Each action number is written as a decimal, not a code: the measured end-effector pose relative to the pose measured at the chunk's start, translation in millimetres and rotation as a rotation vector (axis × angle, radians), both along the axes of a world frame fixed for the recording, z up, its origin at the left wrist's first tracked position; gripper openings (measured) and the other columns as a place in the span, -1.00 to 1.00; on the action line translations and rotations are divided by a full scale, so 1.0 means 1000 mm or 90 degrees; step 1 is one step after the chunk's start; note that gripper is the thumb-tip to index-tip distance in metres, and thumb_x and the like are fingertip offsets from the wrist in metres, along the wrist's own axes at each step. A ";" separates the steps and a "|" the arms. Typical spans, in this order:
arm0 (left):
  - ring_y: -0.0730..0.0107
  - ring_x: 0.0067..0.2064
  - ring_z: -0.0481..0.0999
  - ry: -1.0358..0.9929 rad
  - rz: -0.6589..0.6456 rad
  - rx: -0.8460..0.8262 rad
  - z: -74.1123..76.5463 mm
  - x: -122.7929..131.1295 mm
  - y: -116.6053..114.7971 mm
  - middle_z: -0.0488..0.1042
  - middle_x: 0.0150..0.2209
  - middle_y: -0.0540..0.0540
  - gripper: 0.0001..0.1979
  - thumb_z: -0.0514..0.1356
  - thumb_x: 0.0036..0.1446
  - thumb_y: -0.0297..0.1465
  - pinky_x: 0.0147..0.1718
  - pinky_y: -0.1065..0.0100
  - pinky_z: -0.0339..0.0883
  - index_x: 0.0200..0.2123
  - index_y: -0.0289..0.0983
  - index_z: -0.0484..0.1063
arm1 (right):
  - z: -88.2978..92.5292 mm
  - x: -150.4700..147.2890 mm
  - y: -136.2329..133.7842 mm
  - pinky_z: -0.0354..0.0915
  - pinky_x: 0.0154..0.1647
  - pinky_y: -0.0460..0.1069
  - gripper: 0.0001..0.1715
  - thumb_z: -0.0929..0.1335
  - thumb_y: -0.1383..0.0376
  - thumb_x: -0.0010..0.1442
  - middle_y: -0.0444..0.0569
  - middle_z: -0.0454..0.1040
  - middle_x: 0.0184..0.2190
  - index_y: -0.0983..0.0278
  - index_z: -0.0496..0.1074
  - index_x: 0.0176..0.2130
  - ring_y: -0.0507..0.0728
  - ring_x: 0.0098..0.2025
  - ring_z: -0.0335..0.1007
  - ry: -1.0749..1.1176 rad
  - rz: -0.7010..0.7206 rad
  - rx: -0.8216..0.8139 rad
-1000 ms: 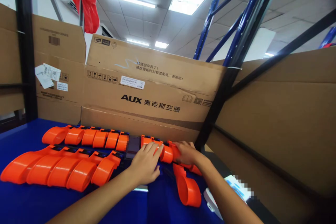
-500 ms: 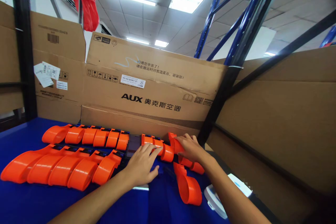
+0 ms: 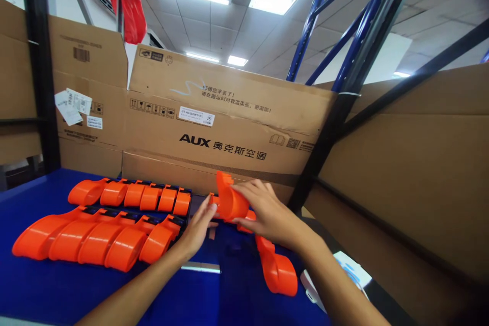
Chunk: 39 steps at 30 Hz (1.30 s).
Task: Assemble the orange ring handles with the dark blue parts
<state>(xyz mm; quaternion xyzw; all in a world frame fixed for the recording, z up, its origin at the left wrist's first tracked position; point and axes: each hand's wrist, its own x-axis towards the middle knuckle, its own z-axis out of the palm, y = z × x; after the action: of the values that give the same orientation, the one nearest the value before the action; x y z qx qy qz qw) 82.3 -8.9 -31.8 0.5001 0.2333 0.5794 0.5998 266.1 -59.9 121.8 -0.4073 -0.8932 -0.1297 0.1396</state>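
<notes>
A bright orange plastic ring-shaped piece with a notched tab [image 3: 232, 205] is in my right hand [image 3: 269, 210], raised a little above the blue surface, thumb below and fingers on its far side. My left hand [image 3: 198, 226] is at its left, fingers stretched upward, fingertips by another orange piece [image 3: 214, 200] that is partly hidden. Whether they touch it I cannot tell. Under my right hand, more orange pieces [image 3: 248, 221] are mostly covered. One loose orange piece [image 3: 280, 272] lies nearer me on the right.
Two rows of similar orange pieces, a back row [image 3: 151, 197] and a front row [image 3: 91, 242], lie on the blue surface [image 3: 183, 300] at left. A metal strip [image 3: 200, 267] is in front. A white device [image 3: 311, 288] stands right. Cardboard [image 3: 221, 127] and a black post [image 3: 317, 168] bound the space.
My right hand has moved left and turned, bringing the orange piece with it above the row. My left hand has shifted slightly left and turned upright beside it.
</notes>
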 end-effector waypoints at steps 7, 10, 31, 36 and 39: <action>0.06 0.03 0.55 -0.329 -0.027 -0.148 0.007 -0.005 -0.004 0.62 -0.06 -0.17 -0.54 0.26 0.18 -0.07 0.01 0.22 0.37 -0.01 -0.28 0.54 | -0.023 -0.051 -0.012 0.11 0.22 0.26 -0.20 0.46 0.01 0.17 0.10 0.38 0.20 0.13 0.25 0.30 0.33 0.18 0.22 0.144 0.127 -0.104; 0.06 -0.10 0.61 -0.304 -0.064 -0.185 0.013 -0.014 -0.010 0.65 -0.17 -0.17 -0.54 0.23 0.19 -0.06 -0.09 0.20 0.42 -0.05 -0.31 0.55 | -0.042 -0.047 0.011 0.20 0.14 0.15 -0.58 0.19 0.09 0.43 0.08 0.47 0.07 0.16 0.39 0.14 0.25 0.10 0.32 0.327 0.088 -0.095; 0.13 -0.43 0.61 -0.147 -0.266 -0.257 -0.011 -0.030 -0.031 0.58 -0.46 -0.22 -0.49 0.06 0.19 0.01 -0.39 0.27 0.42 -0.29 -0.34 0.51 | -0.124 -0.049 0.038 0.25 -0.30 -0.01 -0.84 0.38 0.31 0.14 0.10 0.64 -0.25 0.23 0.59 -0.27 0.26 -0.20 0.56 -0.007 -0.230 -0.273; 0.18 -0.39 0.62 -0.164 -0.248 -0.294 -0.013 -0.030 -0.024 0.58 -0.45 -0.21 -0.52 0.08 0.21 -0.04 -0.32 0.32 0.43 -0.31 -0.35 0.52 | -0.121 -0.046 0.034 0.24 -0.28 -0.03 -0.71 0.42 0.34 0.07 0.05 0.64 -0.22 0.21 0.56 -0.15 0.25 -0.15 0.55 0.005 -0.200 -0.270; 0.20 -0.39 0.62 -0.178 -0.246 -0.314 -0.014 -0.031 -0.021 0.58 -0.46 -0.21 -0.55 0.09 0.21 -0.06 -0.31 0.33 0.43 -0.30 -0.36 0.52 | -0.121 -0.047 0.033 0.24 -0.27 -0.04 -0.83 0.41 0.37 0.08 0.04 0.64 -0.27 0.23 0.57 -0.26 0.23 -0.19 0.55 0.007 -0.180 -0.274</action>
<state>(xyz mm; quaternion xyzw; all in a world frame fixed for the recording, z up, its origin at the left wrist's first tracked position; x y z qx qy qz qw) 51.1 -30.1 -45.8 0.2908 0.1826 0.4442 0.8275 219.1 -26.6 1.0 -0.5489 -0.8338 0.0474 0.0347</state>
